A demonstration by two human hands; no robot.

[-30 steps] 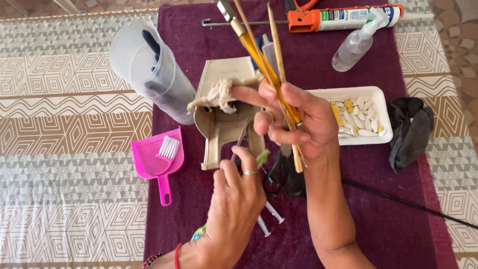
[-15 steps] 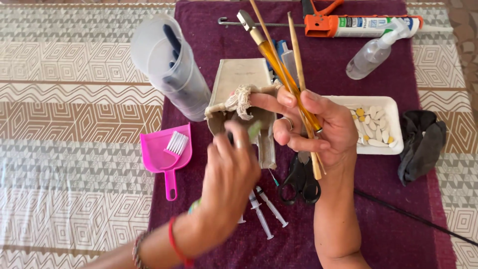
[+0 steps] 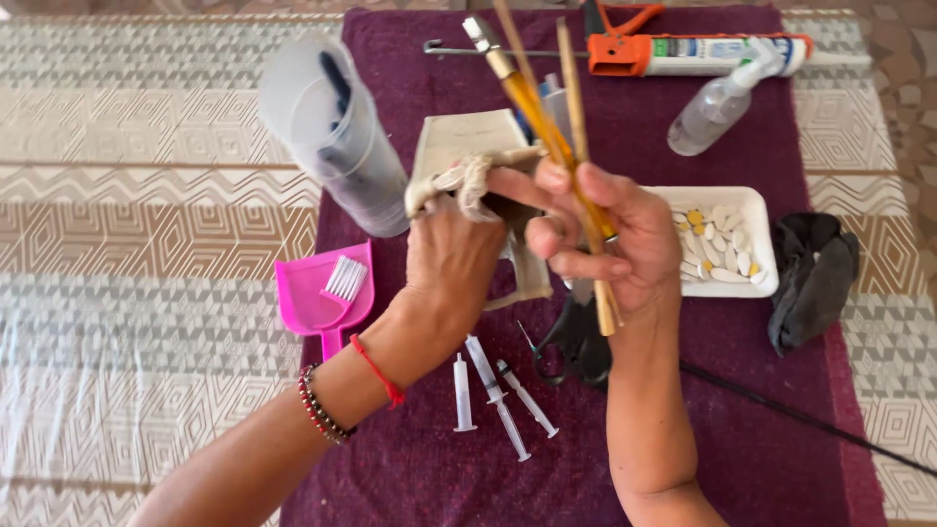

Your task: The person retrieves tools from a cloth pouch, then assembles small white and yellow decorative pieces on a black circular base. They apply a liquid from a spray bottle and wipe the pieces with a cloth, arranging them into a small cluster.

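left hand (image 3: 451, 256): fingers pinching pale cloth (image 3: 467, 180) at frame centre | right hand (image 3: 615, 239): fingers wrapped around brushes (image 3: 547, 117) pointing to top | below: syringes (image 3: 493, 390) on maroon mat (image 3: 703, 390)

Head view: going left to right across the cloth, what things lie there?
Grey plastic jar → pink dustpan → left hand → three syringes → right hand holding the brushes → white tray of pale pieces → black cloth.
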